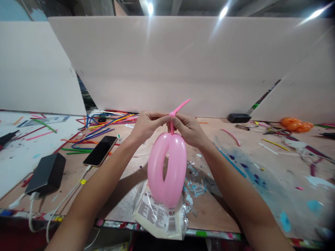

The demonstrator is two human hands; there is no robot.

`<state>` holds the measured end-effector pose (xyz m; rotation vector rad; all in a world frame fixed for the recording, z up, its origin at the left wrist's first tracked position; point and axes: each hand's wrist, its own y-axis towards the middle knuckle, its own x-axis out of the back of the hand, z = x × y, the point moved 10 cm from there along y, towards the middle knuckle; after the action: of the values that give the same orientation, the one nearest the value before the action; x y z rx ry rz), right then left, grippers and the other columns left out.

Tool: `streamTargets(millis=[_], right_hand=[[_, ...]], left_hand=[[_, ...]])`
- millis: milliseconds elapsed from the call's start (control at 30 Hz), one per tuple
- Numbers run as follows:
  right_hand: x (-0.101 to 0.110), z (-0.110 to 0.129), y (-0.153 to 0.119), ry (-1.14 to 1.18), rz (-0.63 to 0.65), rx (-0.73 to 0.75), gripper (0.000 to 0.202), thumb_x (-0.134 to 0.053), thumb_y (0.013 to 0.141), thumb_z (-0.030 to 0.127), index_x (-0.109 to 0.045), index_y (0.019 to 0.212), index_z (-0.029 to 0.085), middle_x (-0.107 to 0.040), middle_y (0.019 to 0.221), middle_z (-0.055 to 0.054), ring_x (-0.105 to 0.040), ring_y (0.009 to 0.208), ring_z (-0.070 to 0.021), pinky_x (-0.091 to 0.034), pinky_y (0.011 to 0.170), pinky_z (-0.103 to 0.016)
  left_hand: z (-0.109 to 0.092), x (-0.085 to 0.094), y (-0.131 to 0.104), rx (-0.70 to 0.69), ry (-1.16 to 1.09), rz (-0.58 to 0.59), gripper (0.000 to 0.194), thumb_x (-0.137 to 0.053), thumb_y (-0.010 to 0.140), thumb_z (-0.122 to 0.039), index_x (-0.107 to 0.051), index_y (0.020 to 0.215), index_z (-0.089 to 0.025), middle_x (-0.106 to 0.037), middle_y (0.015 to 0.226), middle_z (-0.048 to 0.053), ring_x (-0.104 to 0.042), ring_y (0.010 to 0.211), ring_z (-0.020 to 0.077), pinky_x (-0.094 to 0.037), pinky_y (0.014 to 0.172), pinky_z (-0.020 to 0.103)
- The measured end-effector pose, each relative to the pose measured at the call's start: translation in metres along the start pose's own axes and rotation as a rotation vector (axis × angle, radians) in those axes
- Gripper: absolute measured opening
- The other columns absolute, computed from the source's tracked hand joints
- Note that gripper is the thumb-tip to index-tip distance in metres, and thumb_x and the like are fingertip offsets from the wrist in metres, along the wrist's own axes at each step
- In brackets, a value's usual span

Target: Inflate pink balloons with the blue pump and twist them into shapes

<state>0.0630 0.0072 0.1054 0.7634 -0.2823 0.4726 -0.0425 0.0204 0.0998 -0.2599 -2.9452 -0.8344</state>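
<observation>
A pink modelling balloon (178, 164) hangs in front of me, bent into a long loop with a narrow gap in its middle. Its two ends meet at the top, where a small knot and a thin uninflated tail (184, 105) point up and to the right. My left hand (151, 123) pinches the neck of the balloon from the left, just below the knot. From the right, my right hand (187, 128) grips the same neck with thumb and fingers. The fingertips of both hands nearly touch there. Behind the balloon's lower end lies a clear printed packet (157, 219).
Left of me are a phone (101, 151) on a white cable, a dark power block (47, 173) and a pile of uninflated balloons (115, 120). At right lie a black box (239, 118) and an orange balloon shape (295, 124). A white board (167, 62) stands behind.
</observation>
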Motion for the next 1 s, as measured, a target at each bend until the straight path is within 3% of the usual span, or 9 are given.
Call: streamTargets(millis=[267, 433, 533, 633, 733, 800, 1000], right_hand=[[-0.003, 0.003, 0.000, 0.029, 0.007, -0.008, 0.043, -0.042, 0.098, 0.052, -0.055, 0.072, 0.019, -0.054, 0.063, 0.001, -0.051, 0.066, -0.0123, -0.041, 0.067, -0.027], [0.009, -0.007, 0.002, 0.058, -0.105, -0.041, 0.043, -0.049, 0.094, 0.055, -0.055, 0.071, 0.019, -0.051, 0.066, 0.002, -0.047, 0.062, -0.0104, -0.039, 0.060, -0.025], [0.016, -0.011, 0.001, 0.026, -0.178, -0.048, 0.041, -0.054, 0.091, 0.054, -0.057, 0.071, 0.018, -0.050, 0.065, 0.002, -0.045, 0.059, -0.0091, -0.037, 0.057, -0.024], [0.024, -0.011, 0.000, 0.051, -0.248, -0.056, 0.037, -0.058, 0.089, 0.053, -0.061, 0.078, 0.018, -0.054, 0.064, 0.002, -0.048, 0.057, -0.0092, -0.039, 0.055, -0.025], [0.028, -0.008, 0.000, 0.071, -0.271, -0.050, 0.036, -0.060, 0.088, 0.054, -0.065, 0.084, 0.018, -0.058, 0.064, 0.000, -0.052, 0.057, -0.0100, -0.044, 0.057, -0.025], [0.027, -0.006, 0.000, 0.086, -0.260, -0.045, 0.037, -0.060, 0.088, 0.054, -0.067, 0.085, 0.018, -0.059, 0.064, 0.000, -0.054, 0.058, -0.0102, -0.046, 0.058, -0.026], [0.025, -0.015, 0.002, 0.119, -0.204, -0.084, 0.034, -0.064, 0.085, 0.052, -0.067, 0.090, 0.018, -0.065, 0.079, -0.003, -0.059, 0.071, -0.0121, -0.049, 0.066, -0.027]], left_hand=[[-0.004, -0.003, -0.001, -0.032, -0.076, -0.003, 0.023, -0.077, 0.073, -0.038, -0.074, 0.078, -0.015, -0.069, 0.074, 0.003, -0.059, 0.068, 0.0113, -0.048, 0.067, 0.025], [0.001, -0.016, -0.002, 0.021, -0.226, 0.114, 0.033, -0.071, 0.079, -0.044, -0.066, 0.096, -0.016, -0.068, 0.086, 0.005, -0.065, 0.077, 0.0136, -0.053, 0.074, 0.028], [0.008, -0.016, -0.003, 0.085, -0.132, 0.152, 0.039, -0.074, 0.077, -0.042, -0.061, 0.101, -0.015, -0.067, 0.098, 0.007, -0.066, 0.085, 0.0155, -0.053, 0.078, 0.029], [0.009, -0.024, -0.007, 0.091, 0.015, 0.292, 0.035, -0.072, 0.080, -0.037, -0.063, 0.106, -0.016, -0.067, 0.106, 0.008, -0.065, 0.093, 0.0160, -0.050, 0.082, 0.028], [0.003, -0.039, -0.012, 0.017, 0.126, 0.468, 0.024, -0.064, 0.085, -0.035, -0.069, 0.098, -0.016, -0.069, 0.102, 0.007, -0.063, 0.096, 0.0168, -0.048, 0.083, 0.028], [0.000, -0.039, -0.012, -0.026, 0.202, 0.454, 0.022, -0.061, 0.087, -0.034, -0.072, 0.091, -0.016, -0.070, 0.095, 0.006, -0.063, 0.092, 0.0169, -0.047, 0.081, 0.028], [-0.004, -0.022, -0.005, -0.102, 0.342, 0.255, 0.021, -0.062, 0.086, -0.034, -0.075, 0.088, -0.018, -0.072, 0.088, 0.004, -0.063, 0.083, 0.0157, -0.045, 0.075, 0.025]])
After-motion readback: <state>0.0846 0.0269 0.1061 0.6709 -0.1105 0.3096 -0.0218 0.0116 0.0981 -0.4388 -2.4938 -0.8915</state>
